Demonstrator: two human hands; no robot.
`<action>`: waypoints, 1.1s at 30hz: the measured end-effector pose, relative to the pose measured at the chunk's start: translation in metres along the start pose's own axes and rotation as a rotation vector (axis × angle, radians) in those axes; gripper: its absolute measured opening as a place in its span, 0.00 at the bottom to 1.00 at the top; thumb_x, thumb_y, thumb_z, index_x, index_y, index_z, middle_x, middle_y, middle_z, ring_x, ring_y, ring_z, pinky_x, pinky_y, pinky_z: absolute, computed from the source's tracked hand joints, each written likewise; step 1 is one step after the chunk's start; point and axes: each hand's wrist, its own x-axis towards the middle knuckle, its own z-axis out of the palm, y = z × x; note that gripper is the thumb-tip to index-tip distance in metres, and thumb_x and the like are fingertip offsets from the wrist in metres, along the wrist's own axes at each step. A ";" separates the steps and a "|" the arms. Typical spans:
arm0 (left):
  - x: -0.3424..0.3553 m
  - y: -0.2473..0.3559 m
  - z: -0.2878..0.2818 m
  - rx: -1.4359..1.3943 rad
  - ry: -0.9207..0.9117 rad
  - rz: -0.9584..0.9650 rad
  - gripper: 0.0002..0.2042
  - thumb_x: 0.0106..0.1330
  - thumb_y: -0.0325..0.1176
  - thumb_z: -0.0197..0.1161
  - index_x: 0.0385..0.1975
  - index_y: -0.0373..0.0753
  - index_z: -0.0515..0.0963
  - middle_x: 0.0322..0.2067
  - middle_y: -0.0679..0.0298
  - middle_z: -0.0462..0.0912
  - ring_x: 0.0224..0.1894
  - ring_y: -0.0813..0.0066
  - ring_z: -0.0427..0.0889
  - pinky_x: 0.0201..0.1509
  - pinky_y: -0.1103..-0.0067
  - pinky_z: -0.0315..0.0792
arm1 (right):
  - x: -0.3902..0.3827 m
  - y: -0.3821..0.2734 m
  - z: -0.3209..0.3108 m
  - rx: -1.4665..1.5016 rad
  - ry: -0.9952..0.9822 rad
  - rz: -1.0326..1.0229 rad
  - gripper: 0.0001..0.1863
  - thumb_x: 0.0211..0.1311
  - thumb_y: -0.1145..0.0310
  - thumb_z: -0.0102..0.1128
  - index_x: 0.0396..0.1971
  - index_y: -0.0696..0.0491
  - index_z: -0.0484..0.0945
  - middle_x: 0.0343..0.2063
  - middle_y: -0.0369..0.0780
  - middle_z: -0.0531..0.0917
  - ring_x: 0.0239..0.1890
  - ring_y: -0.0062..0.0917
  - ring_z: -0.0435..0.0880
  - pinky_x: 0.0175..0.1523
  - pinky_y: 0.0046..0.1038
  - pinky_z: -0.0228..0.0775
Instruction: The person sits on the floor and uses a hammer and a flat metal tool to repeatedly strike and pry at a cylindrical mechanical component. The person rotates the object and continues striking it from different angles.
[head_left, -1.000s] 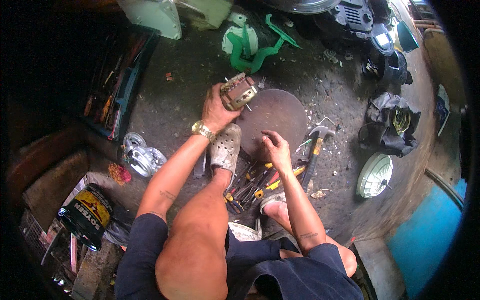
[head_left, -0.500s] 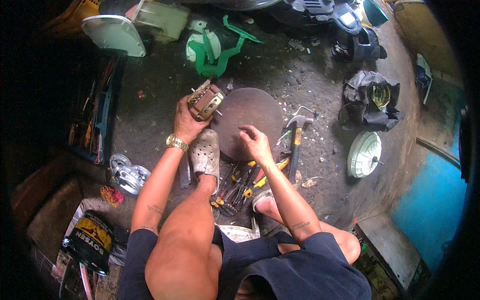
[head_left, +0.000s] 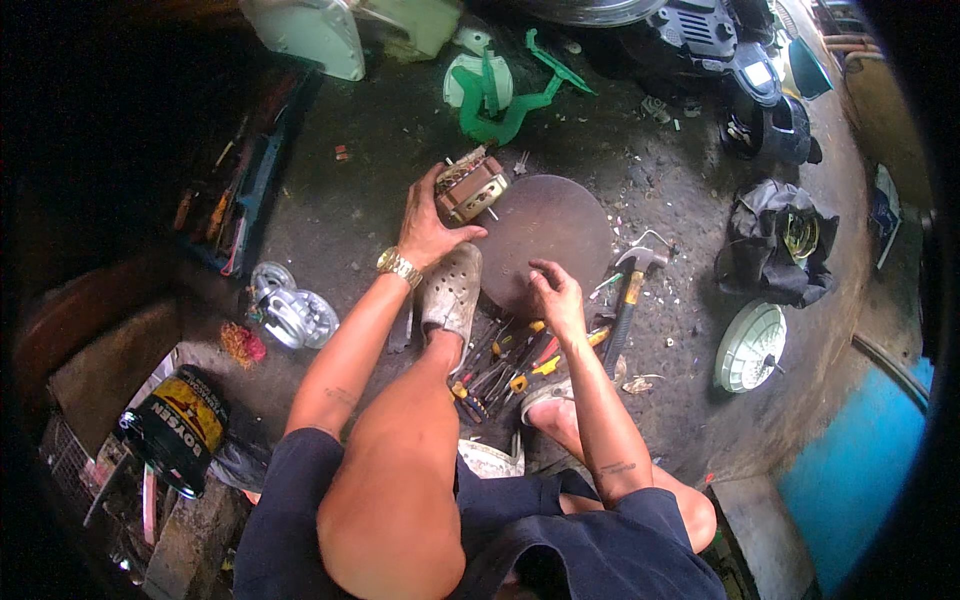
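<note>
- Curving along the left side of a boxy cream-and-brown metal motor [head_left: 472,190], the fingers of the left hand [head_left: 428,232] are spread wide, the thumb held out just below it; I cannot tell whether they bear its weight.
- The motor is at the upper left edge of a round, flat, dark brown disc [head_left: 550,225] lying on the dark, worn floor [head_left: 330,215]; whether its underside touches disc, floor or neither is unclear.
- Its thin silver shaft [head_left: 493,214] juts toward the disc; placing the hand at the opposite side seems to leave that end unobstructed.
- Over the disc's lower part, the right hand [head_left: 562,300] has loosely bent fingers, with a narrow gap between index fingertip and thumb and nothing showing in it.
- A dirty beige rubber clog with round holes [head_left: 455,290] stands just beside the disc's lower left edge, probably limiting the left wrist's room there.
- Jumbled yellow-and-black hand tools [head_left: 500,370] lie near the disc's lower edge, and a claw hammer with a black-and-yellow handle [head_left: 628,295] lies beside its right edge, handle toward the person, presumably for easy reach.
- Movement looks freer over the disc's upper right edge; beyond its upper edge, well apart, lies a branching green plastic bracket [head_left: 510,125].
</note>
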 end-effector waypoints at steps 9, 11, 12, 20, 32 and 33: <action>0.016 0.068 -0.018 0.424 -0.148 0.043 0.51 0.45 0.46 0.80 0.69 0.35 0.58 0.66 0.49 0.65 0.68 0.47 0.63 0.69 0.59 0.64 | -0.064 -0.022 -0.046 0.264 0.132 0.009 0.15 0.68 0.66 0.60 0.51 0.54 0.81 0.27 0.35 0.83 0.22 0.15 0.77 0.27 0.21 0.69; 0.030 0.049 -0.025 0.451 -0.216 0.028 0.49 0.44 0.42 0.80 0.67 0.34 0.60 0.64 0.49 0.68 0.65 0.47 0.67 0.67 0.62 0.67 | -0.074 -0.019 -0.034 0.346 0.138 -0.016 0.15 0.68 0.66 0.60 0.51 0.54 0.80 0.27 0.35 0.83 0.24 0.15 0.78 0.27 0.21 0.69; 0.038 0.038 -0.028 0.464 -0.241 0.035 0.48 0.44 0.41 0.81 0.67 0.34 0.60 0.64 0.49 0.68 0.65 0.47 0.69 0.66 0.62 0.67 | -0.082 -0.017 -0.029 0.367 0.171 -0.018 0.15 0.69 0.67 0.60 0.52 0.55 0.80 0.26 0.35 0.82 0.26 0.14 0.78 0.27 0.20 0.69; 0.085 0.030 -0.045 0.557 -0.540 0.180 0.41 0.44 0.35 0.79 0.61 0.39 0.66 0.53 0.47 0.79 0.57 0.47 0.78 0.59 0.62 0.74 | -0.142 0.039 -0.021 0.585 0.325 0.078 0.15 0.70 0.67 0.57 0.53 0.54 0.78 0.27 0.36 0.83 0.18 0.17 0.78 0.19 0.20 0.68; 0.060 0.024 -0.053 -0.059 -0.478 -0.067 0.35 0.49 0.31 0.66 0.63 0.34 0.69 0.59 0.50 0.77 0.63 0.59 0.75 0.68 0.72 0.66 | -0.052 0.015 0.003 0.242 0.192 0.076 0.14 0.68 0.68 0.59 0.51 0.53 0.81 0.31 0.36 0.84 0.26 0.18 0.80 0.31 0.23 0.74; 0.058 0.017 -0.049 -0.101 -0.452 -0.055 0.34 0.50 0.31 0.65 0.63 0.34 0.70 0.59 0.51 0.77 0.63 0.59 0.75 0.68 0.72 0.66 | -0.040 0.014 -0.002 0.246 0.187 0.065 0.14 0.68 0.68 0.59 0.51 0.53 0.81 0.31 0.36 0.85 0.27 0.18 0.80 0.34 0.23 0.73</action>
